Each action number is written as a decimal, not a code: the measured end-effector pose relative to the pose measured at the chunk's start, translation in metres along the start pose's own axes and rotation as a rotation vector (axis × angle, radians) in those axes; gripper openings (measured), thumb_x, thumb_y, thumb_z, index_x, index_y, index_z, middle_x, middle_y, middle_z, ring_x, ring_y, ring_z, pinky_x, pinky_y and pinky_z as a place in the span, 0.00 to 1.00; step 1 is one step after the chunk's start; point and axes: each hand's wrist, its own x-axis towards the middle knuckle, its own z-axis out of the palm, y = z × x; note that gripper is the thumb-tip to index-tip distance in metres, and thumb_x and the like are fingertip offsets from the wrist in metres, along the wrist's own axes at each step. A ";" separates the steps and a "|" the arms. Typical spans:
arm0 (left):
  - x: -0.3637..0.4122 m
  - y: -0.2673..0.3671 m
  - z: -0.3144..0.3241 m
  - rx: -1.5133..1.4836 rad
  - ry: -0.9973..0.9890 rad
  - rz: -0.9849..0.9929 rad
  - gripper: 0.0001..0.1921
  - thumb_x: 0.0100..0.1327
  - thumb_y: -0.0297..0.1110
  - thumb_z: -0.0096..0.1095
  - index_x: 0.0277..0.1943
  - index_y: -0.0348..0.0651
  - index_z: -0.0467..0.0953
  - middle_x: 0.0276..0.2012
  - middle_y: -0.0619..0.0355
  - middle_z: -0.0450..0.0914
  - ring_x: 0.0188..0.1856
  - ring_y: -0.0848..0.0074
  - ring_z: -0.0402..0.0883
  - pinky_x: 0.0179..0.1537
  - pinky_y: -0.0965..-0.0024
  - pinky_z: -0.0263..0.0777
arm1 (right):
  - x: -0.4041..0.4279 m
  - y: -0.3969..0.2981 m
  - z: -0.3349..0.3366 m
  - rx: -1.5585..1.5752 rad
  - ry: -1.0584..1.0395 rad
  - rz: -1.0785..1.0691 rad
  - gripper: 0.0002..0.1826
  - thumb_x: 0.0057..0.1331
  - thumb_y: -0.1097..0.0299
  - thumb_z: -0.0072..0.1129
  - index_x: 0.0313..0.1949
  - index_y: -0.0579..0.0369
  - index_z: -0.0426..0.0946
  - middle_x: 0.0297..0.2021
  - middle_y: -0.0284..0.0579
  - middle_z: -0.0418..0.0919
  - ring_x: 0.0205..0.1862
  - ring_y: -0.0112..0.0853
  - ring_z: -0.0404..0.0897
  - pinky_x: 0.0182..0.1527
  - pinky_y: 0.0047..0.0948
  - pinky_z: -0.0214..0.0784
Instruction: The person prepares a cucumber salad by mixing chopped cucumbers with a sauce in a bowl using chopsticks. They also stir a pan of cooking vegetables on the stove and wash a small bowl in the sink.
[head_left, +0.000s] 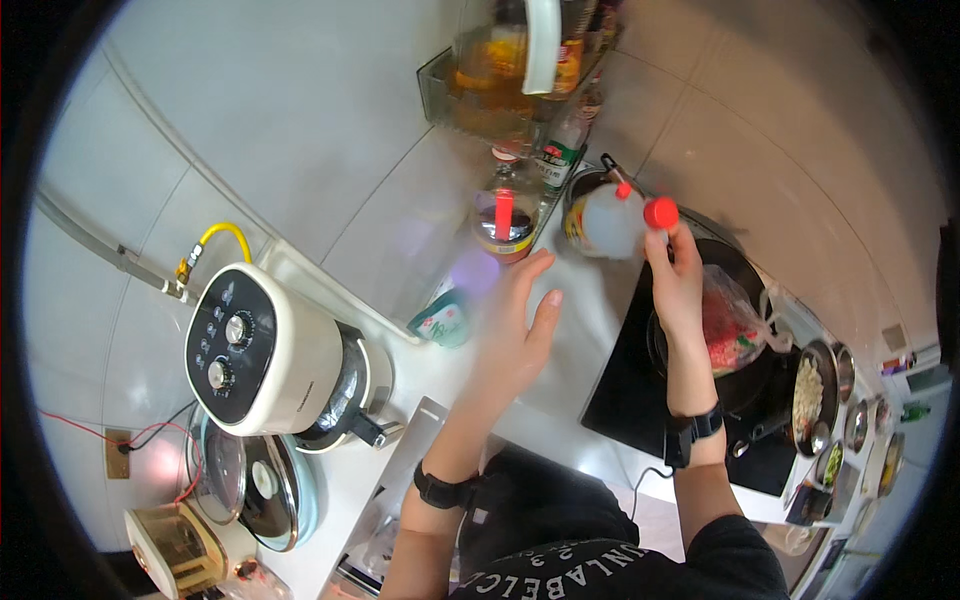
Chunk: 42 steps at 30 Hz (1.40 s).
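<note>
A red screw cap (661, 213) is pinched between the thumb and fingers of my right hand (675, 289), above the black cooktop (619, 394). Just left of the cap stands a translucent plastic bottle (609, 221) with a small red top; whether the two touch, I cannot tell. My left hand (521, 330) is blurred, fingers apart and empty, over the white counter (559, 390). Near its fingertips is a bottle of dark liquid (506, 214) with a red strip on its side. A green packet (444, 319) lies to the left of that hand.
A knotted plastic bag of reddish food (727, 322) rests in a black wok (716, 259). Several filled bowls and pans (814, 390) line the right side. At left stand a cream air fryer (300, 360) with its drawer out and a lidded pot (304, 487). An oil jug (487, 82) occupies a rack.
</note>
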 end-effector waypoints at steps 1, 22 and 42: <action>-0.008 0.010 -0.002 -0.022 -0.018 0.010 0.19 0.71 0.32 0.55 0.62 0.37 0.70 0.61 0.45 0.74 0.64 0.58 0.71 0.67 0.61 0.60 | -0.021 -0.010 -0.012 0.018 -0.006 0.004 0.14 0.72 0.63 0.58 0.49 0.60 0.75 0.48 0.36 0.78 0.52 0.22 0.72 0.57 0.24 0.62; -0.237 0.236 0.172 -0.374 -1.383 0.372 0.18 0.56 0.28 0.71 0.50 0.35 0.78 0.38 0.53 0.77 0.39 0.70 0.78 0.44 0.69 0.73 | -0.487 -0.145 -0.252 0.306 0.250 0.353 0.12 0.73 0.58 0.57 0.39 0.53 0.69 0.45 0.36 0.77 0.44 0.20 0.72 0.47 0.23 0.67; -0.396 0.375 0.456 -0.356 -1.189 0.608 0.13 0.61 0.36 0.69 0.44 0.37 0.79 0.50 0.48 0.77 0.50 0.61 0.79 0.49 0.63 0.73 | -0.620 -0.100 -0.533 0.092 0.536 0.422 0.13 0.71 0.61 0.59 0.36 0.56 0.68 0.46 0.44 0.81 0.45 0.24 0.75 0.48 0.26 0.70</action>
